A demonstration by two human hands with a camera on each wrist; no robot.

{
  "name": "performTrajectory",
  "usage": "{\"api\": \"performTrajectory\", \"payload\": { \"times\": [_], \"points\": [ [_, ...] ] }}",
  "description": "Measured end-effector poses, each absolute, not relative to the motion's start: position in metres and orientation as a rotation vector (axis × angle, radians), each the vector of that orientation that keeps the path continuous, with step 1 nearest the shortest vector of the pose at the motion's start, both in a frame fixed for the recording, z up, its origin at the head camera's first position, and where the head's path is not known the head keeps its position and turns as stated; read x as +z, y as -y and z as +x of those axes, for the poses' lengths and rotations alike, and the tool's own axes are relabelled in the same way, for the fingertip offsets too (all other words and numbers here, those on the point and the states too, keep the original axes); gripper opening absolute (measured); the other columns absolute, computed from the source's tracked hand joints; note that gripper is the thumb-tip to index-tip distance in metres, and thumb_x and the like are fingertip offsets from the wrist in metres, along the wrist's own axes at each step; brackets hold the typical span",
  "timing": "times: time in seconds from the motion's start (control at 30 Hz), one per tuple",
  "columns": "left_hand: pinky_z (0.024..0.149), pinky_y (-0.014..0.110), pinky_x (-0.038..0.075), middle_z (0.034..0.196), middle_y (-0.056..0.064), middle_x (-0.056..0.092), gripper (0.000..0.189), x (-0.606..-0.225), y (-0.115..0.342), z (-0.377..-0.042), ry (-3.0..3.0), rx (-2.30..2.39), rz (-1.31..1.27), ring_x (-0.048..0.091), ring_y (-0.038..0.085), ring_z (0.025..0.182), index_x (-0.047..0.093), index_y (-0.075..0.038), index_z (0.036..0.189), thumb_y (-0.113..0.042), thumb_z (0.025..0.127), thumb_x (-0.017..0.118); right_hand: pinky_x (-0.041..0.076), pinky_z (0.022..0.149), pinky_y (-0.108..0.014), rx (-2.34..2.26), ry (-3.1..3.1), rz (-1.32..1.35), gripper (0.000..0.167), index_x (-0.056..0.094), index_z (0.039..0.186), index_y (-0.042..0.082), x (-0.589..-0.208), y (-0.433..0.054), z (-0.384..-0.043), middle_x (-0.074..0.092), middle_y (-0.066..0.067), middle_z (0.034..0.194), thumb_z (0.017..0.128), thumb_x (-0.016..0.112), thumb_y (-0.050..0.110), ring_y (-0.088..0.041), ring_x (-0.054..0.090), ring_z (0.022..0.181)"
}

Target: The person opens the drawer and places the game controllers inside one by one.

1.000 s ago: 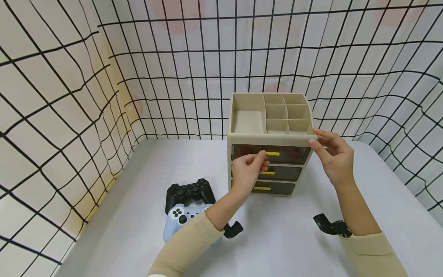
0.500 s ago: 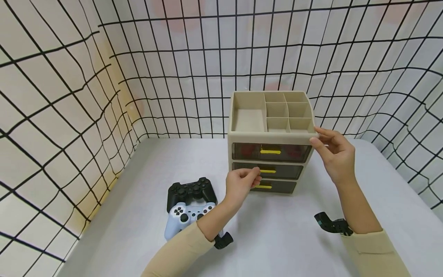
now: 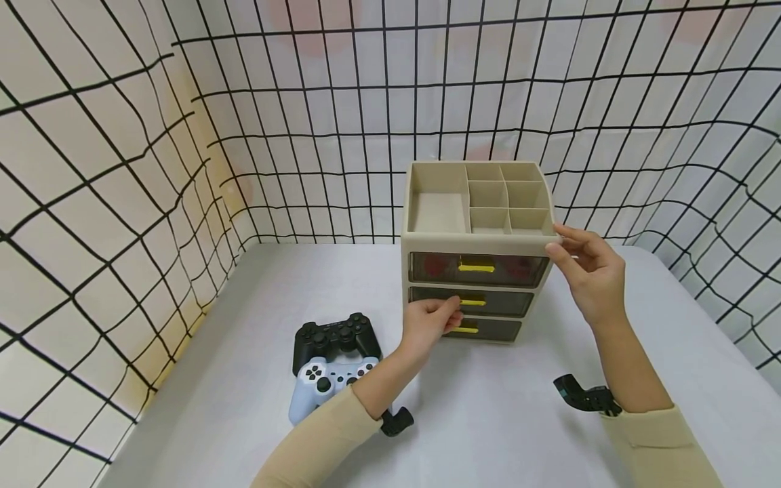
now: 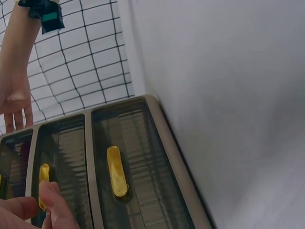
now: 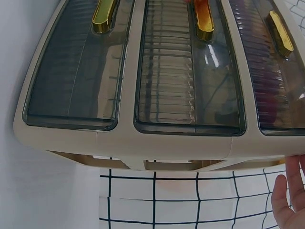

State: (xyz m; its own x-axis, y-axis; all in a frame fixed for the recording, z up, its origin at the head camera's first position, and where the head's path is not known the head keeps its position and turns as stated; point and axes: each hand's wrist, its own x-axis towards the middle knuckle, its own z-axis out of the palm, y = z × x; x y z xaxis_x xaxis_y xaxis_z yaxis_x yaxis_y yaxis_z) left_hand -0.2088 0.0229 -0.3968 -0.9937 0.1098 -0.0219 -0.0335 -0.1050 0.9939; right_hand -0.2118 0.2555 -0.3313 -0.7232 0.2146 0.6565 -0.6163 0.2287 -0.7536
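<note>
A beige desktop drawer organizer (image 3: pixel 482 240) stands upright on the table, with three smoky see-through drawers and yellow handles. At its middle drawer (image 3: pixel 509 303), my left hand (image 3: pixel 422 325) pinches the yellow handle (image 4: pixel 44 174) by the left end with thumb and finger. That drawer sits flush in the frame. My right hand (image 3: pixel 590 274) rests its fingertips against the organizer's top right corner, and the fingers look mostly straight in the right wrist view. Behind the top drawer's front (image 3: pixel 518 270) dim red shapes show; what they are cannot be made out.
On the table (image 3: pixel 256 291), left of the organizer, lie a black game controller (image 3: pixel 335 337) and a light blue game controller (image 3: pixel 314 393), partly covered by my left forearm. Divided compartments (image 3: pixel 439 210) top the organizer. A black wire grid (image 3: pixel 342 156) closes off the back and sides.
My left hand has come down from the top drawer's handle to the middle drawer's handle. My right hand keeps its place at the organizer's corner, and the drawers look unmoved.
</note>
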Motion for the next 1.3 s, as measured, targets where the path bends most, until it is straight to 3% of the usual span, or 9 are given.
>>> {"api": "performTrajectory", "payload": {
  "times": [0.5, 1.3],
  "points": [
    [0.066, 0.025, 0.057, 0.072, 0.009, 0.070, 0.024, -0.397, -0.028, -0.211, -2.003, 2.294, 0.064, 0.063, 0.007, 0.058, 0.073, 0.010, 0.088, -0.012, 0.092, 0.068, 0.050, 0.072, -0.012, 1.491, 1.892, 0.332, 0.030, 0.065, 0.117, -0.007, -0.331, -0.255, -0.211, 0.068, 0.008, 0.093, 0.087, 0.065, -0.010, -0.007, 0.062, 0.083],
    [0.066, 0.023, 0.056, 0.073, 0.010, 0.071, 0.028, -0.400, -0.017, -0.175, -1.957, 2.261, 0.092, 0.065, 0.008, 0.061, 0.071, 0.014, 0.090, -0.015, 0.091, 0.070, 0.050, 0.073, -0.013, 1.561, 1.840, 0.380, 0.030, 0.065, 0.116, -0.008, -0.331, -0.256, -0.211, 0.069, 0.006, 0.094, 0.086, 0.064, -0.012, -0.007, 0.063, 0.084]
  ]
}}
